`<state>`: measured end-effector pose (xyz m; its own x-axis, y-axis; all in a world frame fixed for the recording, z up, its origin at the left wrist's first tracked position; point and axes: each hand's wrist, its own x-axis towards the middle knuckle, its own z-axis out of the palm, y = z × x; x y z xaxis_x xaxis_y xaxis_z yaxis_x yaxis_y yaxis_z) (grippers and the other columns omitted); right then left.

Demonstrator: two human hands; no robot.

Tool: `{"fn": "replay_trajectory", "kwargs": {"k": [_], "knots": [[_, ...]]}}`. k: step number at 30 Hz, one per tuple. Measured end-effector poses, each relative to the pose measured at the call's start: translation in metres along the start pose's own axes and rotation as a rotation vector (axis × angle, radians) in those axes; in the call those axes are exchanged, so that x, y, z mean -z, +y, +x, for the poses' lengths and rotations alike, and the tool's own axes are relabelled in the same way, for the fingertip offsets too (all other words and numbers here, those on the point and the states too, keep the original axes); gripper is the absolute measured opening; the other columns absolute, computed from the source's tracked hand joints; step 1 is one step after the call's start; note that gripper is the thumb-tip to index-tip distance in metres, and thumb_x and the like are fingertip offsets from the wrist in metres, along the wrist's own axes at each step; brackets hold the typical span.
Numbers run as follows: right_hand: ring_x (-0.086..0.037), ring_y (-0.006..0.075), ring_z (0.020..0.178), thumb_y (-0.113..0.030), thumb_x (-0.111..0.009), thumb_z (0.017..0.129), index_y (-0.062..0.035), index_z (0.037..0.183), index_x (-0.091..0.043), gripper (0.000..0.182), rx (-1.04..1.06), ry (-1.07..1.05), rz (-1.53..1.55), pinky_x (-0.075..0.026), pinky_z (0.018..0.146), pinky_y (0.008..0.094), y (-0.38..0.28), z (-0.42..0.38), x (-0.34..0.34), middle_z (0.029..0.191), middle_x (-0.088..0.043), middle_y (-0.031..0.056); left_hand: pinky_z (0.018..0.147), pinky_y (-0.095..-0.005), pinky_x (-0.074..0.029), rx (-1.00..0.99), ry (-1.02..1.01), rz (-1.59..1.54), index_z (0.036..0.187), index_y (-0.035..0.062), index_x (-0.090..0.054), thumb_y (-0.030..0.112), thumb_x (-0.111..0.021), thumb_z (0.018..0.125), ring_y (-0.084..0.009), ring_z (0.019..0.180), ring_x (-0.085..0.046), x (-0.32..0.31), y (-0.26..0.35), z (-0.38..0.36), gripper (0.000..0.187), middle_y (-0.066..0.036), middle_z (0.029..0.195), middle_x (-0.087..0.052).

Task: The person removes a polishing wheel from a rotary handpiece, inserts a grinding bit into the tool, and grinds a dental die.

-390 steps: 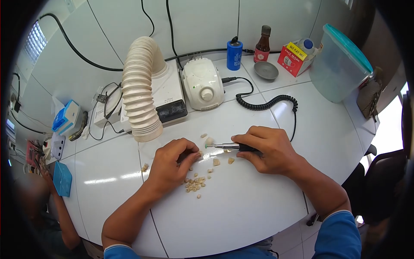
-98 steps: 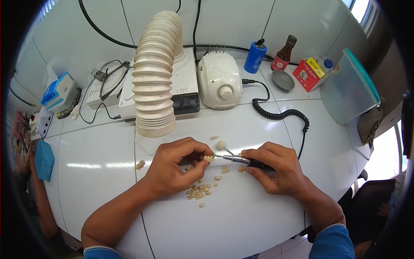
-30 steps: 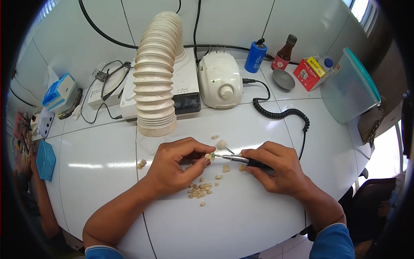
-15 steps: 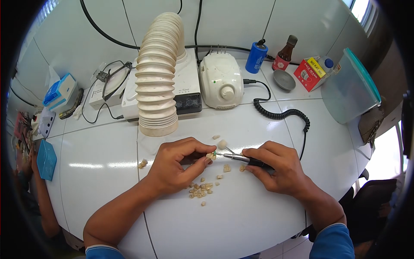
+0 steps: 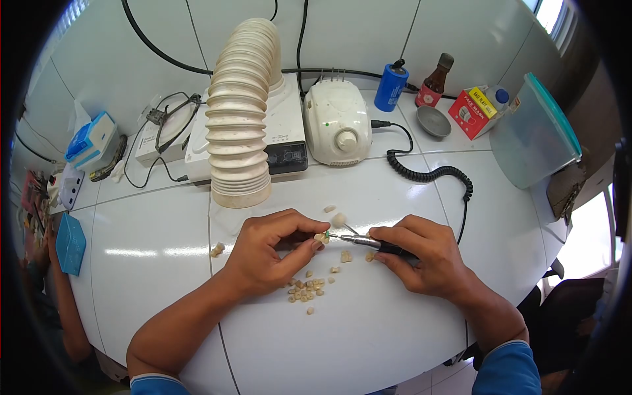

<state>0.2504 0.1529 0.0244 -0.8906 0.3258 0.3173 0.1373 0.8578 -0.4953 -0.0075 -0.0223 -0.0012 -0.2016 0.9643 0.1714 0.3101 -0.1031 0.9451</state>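
- Where the two hands meet, a round white tabletop (image 5: 368, 329) of glossy panels spreads under and all around the fingers.
- Beyond the left fingers, well apart from them, a cream ribbed suction hose (image 5: 240, 112) stands upright, its wide mouth resting on the tabletop.
- Far beyond the right fingers, toward the right edge, a clear plastic tub with a teal lid (image 5: 534, 131) stands tilted in this view.
- Beyond both sets of fingertips, next to the hose, sits a white domed motor box with a round knob (image 5: 336, 122); a black coiled cable (image 5: 431, 176) runs from it and curves down behind the right hand.
- The left hand (image 5: 266, 253) rests on the tabletop with thumb and forefinger pinched shut on a small cream tooth-shaped piece (image 5: 320, 237), held at the fingertips just above the surface.
- The right hand (image 5: 421, 257) is closed around a slim metal-and-black rotary handpiece (image 5: 372, 244), gripped like a pen; its small green tip touches the pinched piece.
- Just under and beside the left fingertips lies a loose heap of small cream tooth pieces (image 5: 304, 289), with a few more scattered between the two hands.
- Just beyond the fingertips lies a pale, larger, blocky piece (image 5: 338, 219).
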Motion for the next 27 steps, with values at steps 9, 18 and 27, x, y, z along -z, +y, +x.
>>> {"fn": "replay_trajectory", "kwargs": {"k": [9, 18, 27], "knots": [[-0.069, 0.0269, 0.072, -0.013, -0.091, 0.091, -0.0126, 0.128, -0.082, 0.038, -0.004, 0.005, 0.006, -0.055, 0.064, 0.0402, -0.0004, -0.0002, -0.0003, 0.090, -0.069, 0.0064, 0.093, -0.0289, -0.066, 0.002, -0.002, -0.008, 0.127, -0.0058, -0.079, -0.002, -0.073, 0.105, -0.0164, 0.103, -0.083, 0.0006, 0.0010, -0.0003, 0.024, -0.013, 0.112, -0.082], [-0.070, 0.0265, 0.072, -0.013, -0.091, 0.091, -0.0120, 0.127, -0.082, 0.037, -0.005, 0.004, 0.008, -0.055, 0.064, 0.0400, -0.0004, 0.0001, 0.0004, 0.090, -0.070, 0.0065, 0.094, -0.0284, -0.066, 0.001, 0.014, -0.021, 0.127, -0.0058, -0.079, -0.003, -0.073, 0.105, -0.0157, 0.103, -0.082, -0.0006, 0.0002, -0.0002, 0.023, -0.012, 0.111, -0.082], [-0.070, 0.0261, 0.072, -0.012, -0.091, 0.090, -0.0127, 0.130, -0.081, 0.041, 0.002, 0.026, 0.015, -0.055, 0.063, 0.0394, -0.0010, -0.0012, 0.0048, 0.088, -0.071, 0.0066, 0.098, -0.0309, -0.067, 0.059, 0.002, -0.023, 0.127, -0.0057, -0.076, -0.006, -0.069, 0.106, -0.0181, 0.107, -0.082, 0.0021, 0.0047, 0.0022, 0.023, -0.013, 0.115, -0.080]]}}
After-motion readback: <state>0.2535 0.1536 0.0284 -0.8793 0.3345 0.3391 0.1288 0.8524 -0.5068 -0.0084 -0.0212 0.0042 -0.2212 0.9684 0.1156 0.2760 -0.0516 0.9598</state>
